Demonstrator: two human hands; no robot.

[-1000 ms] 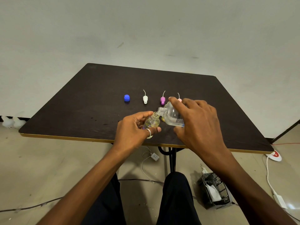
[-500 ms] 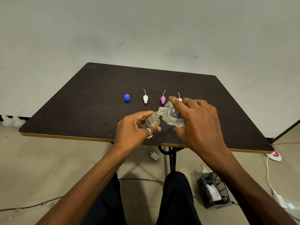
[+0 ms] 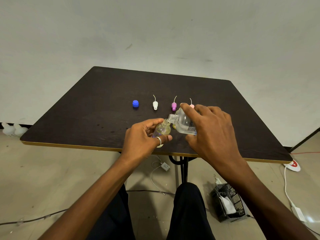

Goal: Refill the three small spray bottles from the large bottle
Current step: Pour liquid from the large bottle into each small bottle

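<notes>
My left hand (image 3: 143, 137) grips a small clear spray bottle (image 3: 163, 129) with yellowish liquid in it, above the near part of the dark table (image 3: 86, 110). My right hand (image 3: 211, 132) holds the large clear bottle (image 3: 183, 124) tipped to the left, its open neck over the small bottle's mouth. Another small bottle is partly hidden behind the large one. Behind the hands lie a white spray top (image 3: 155, 104), a purple spray top (image 3: 173, 105) and a pink spray top (image 3: 191, 105), the pink one partly hidden by my fingers. A blue cap (image 3: 135, 103) sits left of them.
On the floor to the right of my knees stands a black mesh basket (image 3: 228, 203). White cables and a round red-and-white socket (image 3: 292, 165) lie past the table's right corner. A white adapter (image 3: 165, 166) lies under the table by its leg.
</notes>
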